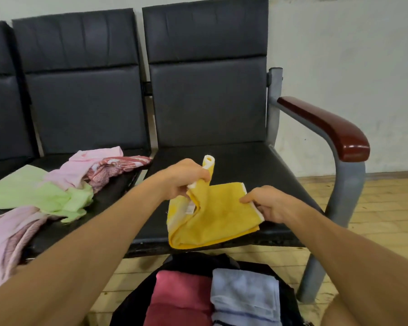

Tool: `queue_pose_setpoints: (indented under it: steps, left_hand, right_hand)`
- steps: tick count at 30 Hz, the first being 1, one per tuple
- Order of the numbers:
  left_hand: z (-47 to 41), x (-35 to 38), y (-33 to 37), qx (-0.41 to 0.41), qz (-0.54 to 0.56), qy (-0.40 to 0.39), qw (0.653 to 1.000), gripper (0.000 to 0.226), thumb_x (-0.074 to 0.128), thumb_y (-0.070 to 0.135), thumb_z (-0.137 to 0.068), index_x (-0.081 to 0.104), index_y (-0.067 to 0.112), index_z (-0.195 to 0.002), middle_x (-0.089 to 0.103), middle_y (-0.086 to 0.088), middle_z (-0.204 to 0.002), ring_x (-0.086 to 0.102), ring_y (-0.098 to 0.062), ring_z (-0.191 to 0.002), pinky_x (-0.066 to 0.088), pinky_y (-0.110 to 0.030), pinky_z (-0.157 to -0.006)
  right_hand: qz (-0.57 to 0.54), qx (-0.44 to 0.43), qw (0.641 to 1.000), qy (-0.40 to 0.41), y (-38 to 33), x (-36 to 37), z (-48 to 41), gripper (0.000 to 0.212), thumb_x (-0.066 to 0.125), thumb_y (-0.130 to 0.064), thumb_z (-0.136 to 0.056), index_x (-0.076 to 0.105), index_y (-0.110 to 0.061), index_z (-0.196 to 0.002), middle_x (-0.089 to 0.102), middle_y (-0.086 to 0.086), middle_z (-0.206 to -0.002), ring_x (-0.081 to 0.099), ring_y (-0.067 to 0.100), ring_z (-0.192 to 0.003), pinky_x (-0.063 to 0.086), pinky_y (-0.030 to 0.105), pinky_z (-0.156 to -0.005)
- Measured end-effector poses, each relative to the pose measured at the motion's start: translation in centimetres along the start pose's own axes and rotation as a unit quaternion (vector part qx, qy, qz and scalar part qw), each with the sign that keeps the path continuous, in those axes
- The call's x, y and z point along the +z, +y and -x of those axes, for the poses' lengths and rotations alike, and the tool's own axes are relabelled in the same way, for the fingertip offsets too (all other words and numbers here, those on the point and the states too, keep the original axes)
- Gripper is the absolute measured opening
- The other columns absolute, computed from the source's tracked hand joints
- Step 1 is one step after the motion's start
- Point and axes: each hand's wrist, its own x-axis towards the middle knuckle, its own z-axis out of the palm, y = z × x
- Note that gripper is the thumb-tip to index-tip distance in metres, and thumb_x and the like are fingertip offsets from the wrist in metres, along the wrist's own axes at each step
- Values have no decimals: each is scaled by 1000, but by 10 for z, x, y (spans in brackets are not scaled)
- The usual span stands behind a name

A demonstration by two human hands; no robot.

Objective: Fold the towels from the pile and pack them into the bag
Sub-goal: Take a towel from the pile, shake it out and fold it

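L-grip, R-grip pinch towel (tag blurry).

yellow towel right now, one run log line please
step: folding | yellow towel: partly folded | left hand: grips top corner | right hand: pinches right edge | bag: red towel, blue towel inside

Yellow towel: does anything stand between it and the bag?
Nothing visible does. The yellow towel, gripped by left hand and right hand, is above the seat edge; the bag lies open below, holding a red towel and a blue towel.
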Motion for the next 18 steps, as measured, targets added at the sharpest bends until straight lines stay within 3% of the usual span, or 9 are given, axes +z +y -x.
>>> queue_pose_setpoints:
  steps: [4, 8, 10, 13, 15, 16, 18]
  left_hand:
    - [-20, 39, 9, -9, 0, -38, 999, 7, 58, 7, -87, 52, 4, -90, 54, -9, -71, 59, -16, -60, 50, -27, -51]
    - [-25, 68, 12, -13, 22, -55, 998, 9, 50, 1, -91, 56, -1, -84, 58, -11, -67, 63, -14, -52, 58, -28, -53]
    - [-25, 75, 9, -23, 64, -89, 994, 9, 49, 2, -93, 56, -4, -92, 61, -16, -80, 68, -20, -62, 61, -34, -65]
    - [-20, 72, 0, -13, 183, -156, 971, 13, 52, 1, -93, 55, 0, -106, 63, -20, -102, 71, -32, -93, 56, -43, -90]
    - [-18, 61, -8, 11, 245, -143, 959, 37, 54, 0, -93, 46, 14, -127, 64, -16, -111, 70, -28, -100, 55, -38, -92]
    - [-16, 54, -15, 37, 210, -111, 971, 46, 54, 0, -94, 43, 14, -136, 64, -13, -114, 69, -24, -101, 56, -35, -91]
    - [-11, 35, -31, 94, 40, -26, 994, 39, 50, 3, -96, 53, 17, -132, 64, -3, -112, 65, -16, -105, 54, -32, -93]
  right_hand:
    - [-4, -17, 1000, 19, 1, 1, -1, 61, 69, -8, -88, 39, -4, -141, 60, 20, -124, 65, 35, -104, 57, 50, -84]
    - [38, -19, 998, 35, 1, 4, -3, 32, 54, -18, -97, 57, -2, -125, 67, 18, -113, 66, 33, -102, 54, 51, -91]
    - [37, -22, 998, 41, 1, 3, -3, 26, 50, -15, -98, 64, -1, -115, 69, 18, -106, 68, 33, -98, 55, 49, -91]
    - [22, -31, 998, 53, 3, 2, -5, 28, 46, -19, -101, 66, -1, -110, 70, 16, -98, 68, 31, -92, 54, 44, -89]
    - [10, -37, 998, 58, 2, 3, -5, 36, 44, -33, -103, 64, -4, -112, 70, 14, -102, 68, 31, -97, 54, 45, -94]
    - [10, -41, 997, 61, 2, 3, -6, 40, 43, -39, -103, 63, -6, -114, 70, 14, -103, 67, 30, -98, 53, 46, -95]
    - [18, -47, 997, 61, 1, 4, -7, 45, 44, -45, -101, 63, -9, -117, 71, 11, -103, 67, 29, -97, 53, 44, -95]
